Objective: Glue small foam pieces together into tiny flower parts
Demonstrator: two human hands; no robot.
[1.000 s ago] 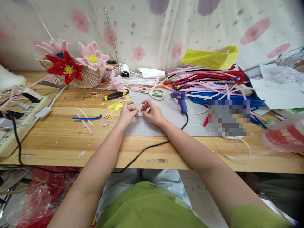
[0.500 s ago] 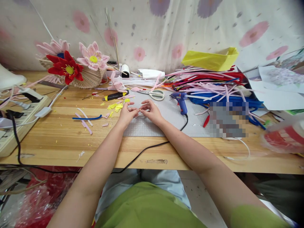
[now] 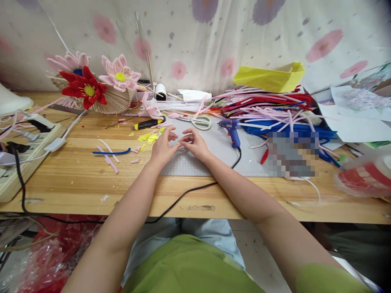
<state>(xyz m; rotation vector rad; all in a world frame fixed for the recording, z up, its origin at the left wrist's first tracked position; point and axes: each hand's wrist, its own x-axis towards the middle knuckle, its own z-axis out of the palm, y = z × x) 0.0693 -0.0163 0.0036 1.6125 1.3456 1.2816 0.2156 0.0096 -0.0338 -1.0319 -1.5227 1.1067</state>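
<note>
My left hand and my right hand meet over a grey cutting mat on the wooden table. Their fingertips pinch one small pale piece between them; it is too small to make out. Yellow scraps lie just left of my left hand. White-handled scissors lie behind my hands, and a blue glue gun stands to the right of my right hand.
A heap of pipe cleaners fills the back right under a yellow paper bag. Pipe-cleaner flowers sit in a basket at back left. A power strip lies at left. A black cord crosses the front edge.
My hands have drawn a little closer together over the mat and my left fingers have spread. Nothing else moved.
</note>
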